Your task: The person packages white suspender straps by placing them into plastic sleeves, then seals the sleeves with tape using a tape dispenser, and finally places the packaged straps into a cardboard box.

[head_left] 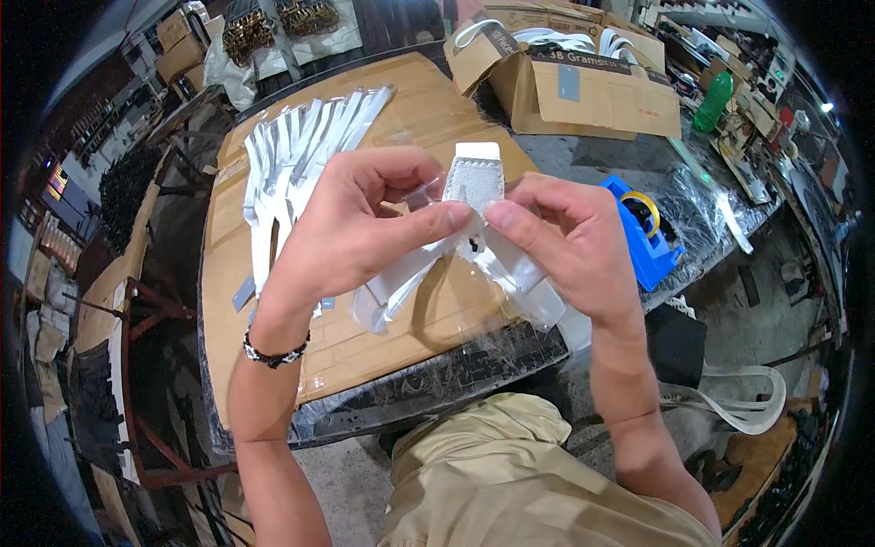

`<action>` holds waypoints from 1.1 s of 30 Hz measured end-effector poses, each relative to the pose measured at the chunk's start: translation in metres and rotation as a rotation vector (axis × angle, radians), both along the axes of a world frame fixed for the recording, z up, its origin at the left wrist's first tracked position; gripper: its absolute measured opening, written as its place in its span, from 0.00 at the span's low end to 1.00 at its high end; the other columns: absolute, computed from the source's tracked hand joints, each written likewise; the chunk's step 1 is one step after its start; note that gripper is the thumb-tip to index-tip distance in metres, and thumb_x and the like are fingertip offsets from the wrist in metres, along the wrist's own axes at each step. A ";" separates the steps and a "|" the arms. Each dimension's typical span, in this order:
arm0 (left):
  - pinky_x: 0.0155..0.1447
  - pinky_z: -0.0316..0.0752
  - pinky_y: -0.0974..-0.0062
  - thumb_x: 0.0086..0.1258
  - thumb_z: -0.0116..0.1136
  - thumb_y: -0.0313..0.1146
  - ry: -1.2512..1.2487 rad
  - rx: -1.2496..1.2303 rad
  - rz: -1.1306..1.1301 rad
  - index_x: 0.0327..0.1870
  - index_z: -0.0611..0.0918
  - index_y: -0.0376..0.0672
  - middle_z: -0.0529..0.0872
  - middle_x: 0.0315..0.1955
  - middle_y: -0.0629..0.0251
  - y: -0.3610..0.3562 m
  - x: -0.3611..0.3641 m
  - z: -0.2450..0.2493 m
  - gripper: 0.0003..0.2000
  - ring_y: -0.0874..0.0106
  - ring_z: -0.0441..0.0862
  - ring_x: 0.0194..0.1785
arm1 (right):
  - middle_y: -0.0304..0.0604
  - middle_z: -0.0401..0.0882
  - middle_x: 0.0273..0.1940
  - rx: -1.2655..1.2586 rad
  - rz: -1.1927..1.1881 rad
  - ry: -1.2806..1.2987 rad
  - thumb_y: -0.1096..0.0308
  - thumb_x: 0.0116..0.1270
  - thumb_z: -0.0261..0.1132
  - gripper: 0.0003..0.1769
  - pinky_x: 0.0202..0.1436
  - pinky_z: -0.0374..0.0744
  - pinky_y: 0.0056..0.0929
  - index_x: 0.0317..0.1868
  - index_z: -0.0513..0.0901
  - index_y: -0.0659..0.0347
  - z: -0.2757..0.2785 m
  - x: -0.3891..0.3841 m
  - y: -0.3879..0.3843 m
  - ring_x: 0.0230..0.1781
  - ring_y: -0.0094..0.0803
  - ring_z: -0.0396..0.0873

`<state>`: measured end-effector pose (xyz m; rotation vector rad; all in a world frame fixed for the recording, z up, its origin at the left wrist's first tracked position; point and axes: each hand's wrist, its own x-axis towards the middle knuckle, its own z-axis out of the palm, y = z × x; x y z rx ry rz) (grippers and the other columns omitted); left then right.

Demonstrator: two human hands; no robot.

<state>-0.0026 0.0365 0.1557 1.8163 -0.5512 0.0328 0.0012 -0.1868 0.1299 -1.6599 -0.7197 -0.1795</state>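
Note:
A white leather strap [477, 179] with a stitched end stands up between my two hands, in the middle of the head view. My left hand [374, 219] pinches it from the left with thumb and fingers. From the right, my right hand [570, 232] closes on the same strap, the two thumb tips almost meeting. Clear plastic film [524, 292] hangs around the strap's lower lengths, which spread below both hands. A small dark spot, too small to name, shows just under the thumbs. Behind my left hand, several white straps in clear plastic [305, 146] lie fanned out.
Brown cardboard [228, 319] covers much of the table. A blue tape dispenser [647, 251] with a yellow-rimmed roll sits at right. Behind are an open carton [583, 100] holding white straps and a green bottle [714, 102]. A white looped strap [761, 401] hangs low at right.

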 end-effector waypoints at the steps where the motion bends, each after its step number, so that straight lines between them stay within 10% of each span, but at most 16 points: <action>1: 0.34 0.72 0.84 0.66 0.72 0.32 0.002 -0.001 -0.006 0.37 0.85 0.33 0.84 0.28 0.72 0.000 0.000 0.000 0.11 0.87 0.75 0.31 | 0.38 0.82 0.29 -0.019 0.002 -0.020 0.66 0.69 0.70 0.12 0.38 0.76 0.23 0.37 0.85 0.70 0.003 -0.001 0.000 0.31 0.19 0.76; 33: 0.36 0.71 0.85 0.63 0.73 0.27 0.091 -0.031 -0.019 0.36 0.83 0.36 0.84 0.30 0.73 0.003 -0.001 -0.006 0.08 0.86 0.77 0.34 | 0.31 0.80 0.27 0.099 0.072 0.195 0.60 0.68 0.72 0.16 0.31 0.71 0.18 0.36 0.86 0.68 -0.009 0.006 0.006 0.29 0.14 0.72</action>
